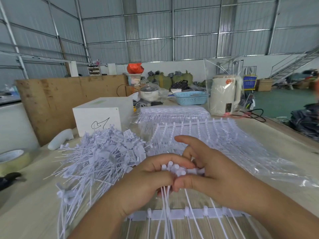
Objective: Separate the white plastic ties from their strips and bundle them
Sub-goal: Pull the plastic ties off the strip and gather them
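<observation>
My left hand [143, 185] grips a small bunch of white plastic ties [174, 169] by their heads, their thin tails hanging down. My right hand [212, 168] meets it from the right, thumb pressed against the bunch and fingers curled over the heads. Below my hands lies a white strip [174, 213] with several ties attached to it. A big loose pile of separated ties [103, 156] covers the table to the left. More strips of ties [198, 133] lie stacked behind my hands, partly in clear plastic.
A white box [98, 118] stands behind the loose pile. A tape roll [12, 158] sits at the left edge, a black object below it. A bagged white kettle [224, 95], a blue basket [191, 98] and a packed stack of strips [172, 112] stand further back.
</observation>
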`<action>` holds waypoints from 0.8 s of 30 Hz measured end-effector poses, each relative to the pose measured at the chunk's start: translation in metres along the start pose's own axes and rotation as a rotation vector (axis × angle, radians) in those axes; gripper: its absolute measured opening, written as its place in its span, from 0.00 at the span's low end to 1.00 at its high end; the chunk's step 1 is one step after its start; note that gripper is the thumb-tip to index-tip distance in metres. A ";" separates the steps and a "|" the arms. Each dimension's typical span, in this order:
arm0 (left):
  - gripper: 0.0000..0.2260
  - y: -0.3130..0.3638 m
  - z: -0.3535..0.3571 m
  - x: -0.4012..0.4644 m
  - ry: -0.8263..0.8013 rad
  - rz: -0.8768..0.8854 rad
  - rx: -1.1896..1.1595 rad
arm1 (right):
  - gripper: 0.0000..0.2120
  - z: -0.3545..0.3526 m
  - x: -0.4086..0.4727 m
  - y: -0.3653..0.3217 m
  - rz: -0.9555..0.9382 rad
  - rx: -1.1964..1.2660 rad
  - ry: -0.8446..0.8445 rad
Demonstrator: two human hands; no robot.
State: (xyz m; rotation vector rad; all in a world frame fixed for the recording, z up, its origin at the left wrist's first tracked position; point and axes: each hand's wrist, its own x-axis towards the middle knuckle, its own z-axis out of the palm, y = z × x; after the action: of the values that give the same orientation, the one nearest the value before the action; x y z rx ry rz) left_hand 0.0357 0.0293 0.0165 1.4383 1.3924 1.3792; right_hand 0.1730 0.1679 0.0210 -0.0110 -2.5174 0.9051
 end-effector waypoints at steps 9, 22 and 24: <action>0.14 -0.001 -0.004 0.000 -0.011 -0.036 -0.022 | 0.16 0.001 0.001 -0.006 0.067 -0.109 0.009; 0.14 -0.001 -0.004 0.000 -0.041 0.022 -0.046 | 0.22 0.001 0.000 0.000 0.076 -0.044 0.076; 0.10 -0.001 -0.005 0.000 -0.035 0.049 -0.034 | 0.26 0.000 -0.001 0.001 0.060 -0.037 0.061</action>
State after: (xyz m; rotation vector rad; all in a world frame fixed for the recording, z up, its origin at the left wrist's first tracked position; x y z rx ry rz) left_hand 0.0307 0.0284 0.0163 1.4766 1.3138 1.3955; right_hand 0.1735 0.1687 0.0203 -0.1252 -2.4883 0.8681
